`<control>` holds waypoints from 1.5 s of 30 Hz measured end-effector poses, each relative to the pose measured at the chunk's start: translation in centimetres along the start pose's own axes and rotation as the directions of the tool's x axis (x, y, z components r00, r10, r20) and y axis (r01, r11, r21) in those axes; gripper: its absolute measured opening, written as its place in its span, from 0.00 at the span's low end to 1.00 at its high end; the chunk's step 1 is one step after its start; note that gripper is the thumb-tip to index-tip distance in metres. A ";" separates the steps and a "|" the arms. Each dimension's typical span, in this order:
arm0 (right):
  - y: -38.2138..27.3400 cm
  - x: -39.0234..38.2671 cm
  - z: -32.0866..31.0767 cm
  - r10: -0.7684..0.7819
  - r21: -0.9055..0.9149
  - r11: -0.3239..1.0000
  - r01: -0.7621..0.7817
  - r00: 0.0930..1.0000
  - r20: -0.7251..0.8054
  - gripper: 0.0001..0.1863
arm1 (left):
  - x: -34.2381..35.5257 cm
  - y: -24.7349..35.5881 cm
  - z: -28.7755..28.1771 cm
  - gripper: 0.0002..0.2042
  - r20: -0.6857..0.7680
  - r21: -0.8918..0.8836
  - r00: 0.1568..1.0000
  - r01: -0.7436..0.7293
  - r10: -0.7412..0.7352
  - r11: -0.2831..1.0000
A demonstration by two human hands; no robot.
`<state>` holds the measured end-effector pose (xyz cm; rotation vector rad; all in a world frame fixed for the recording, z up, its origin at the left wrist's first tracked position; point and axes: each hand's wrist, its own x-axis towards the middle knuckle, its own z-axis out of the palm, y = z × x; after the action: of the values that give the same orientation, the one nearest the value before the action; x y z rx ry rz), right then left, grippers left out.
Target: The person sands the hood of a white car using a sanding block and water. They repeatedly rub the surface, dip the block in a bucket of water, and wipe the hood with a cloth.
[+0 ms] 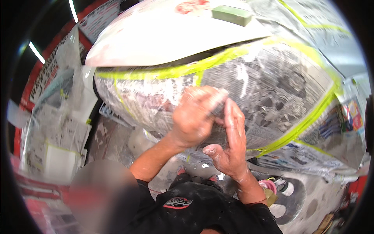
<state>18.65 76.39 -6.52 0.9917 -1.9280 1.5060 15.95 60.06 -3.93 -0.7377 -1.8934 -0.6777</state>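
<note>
My left hand (194,115), dusted white and blurred by motion, is closed with its fingers curled toward my right hand. What it holds, if anything, is hidden. My right hand (233,142) stands upright beside it, fingers stretched together and thumb apart, its palm turned to the left hand. Both are above a vehicle's rounded front, where sheets of newspaper (280,93) are fixed with yellow-green masking tape (161,72). Beyond them, a white body panel (163,39) carries a reddish patch. On that panel lies a green rectangular sanding block (232,15), apart from both hands.
A dark gap runs between the white panel and the taped paper. More paper covers the right side (335,124). A pink container (268,186) and other small items stand on a dark stool-like surface (298,199) at lower right. Plastic sheeting (50,105) hangs at left.
</note>
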 end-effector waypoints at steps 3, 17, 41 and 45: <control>1.1 0.1 2.4 -0.032 0.045 0.998 0.031 0.999 0.008 0.55 | -2.7 1.0 1.0 0.30 -0.005 0.096 1.000 -0.021 0.022 0.995; 1.1 15.0 -0.7 -0.348 -0.352 0.828 0.436 0.893 0.286 0.14 | -1.2 -7.3 -4.2 0.22 0.148 0.496 0.986 -0.003 -0.082 0.868; 2.9 19.2 13.8 -0.359 -0.548 0.469 0.693 0.716 0.598 0.12 | -16.1 -15.0 -21.1 0.18 -0.103 0.313 0.929 0.369 -0.355 0.875; 2.3 20.1 20.9 -0.362 -0.568 0.481 0.668 0.741 0.565 0.10 | -16.6 -16.7 -22.6 0.16 -0.097 0.237 0.947 0.321 -0.306 0.917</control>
<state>5.64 51.69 1.69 1.3339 -1.9133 0.0803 22.67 29.36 -12.67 -0.2516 -2.0168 -0.6324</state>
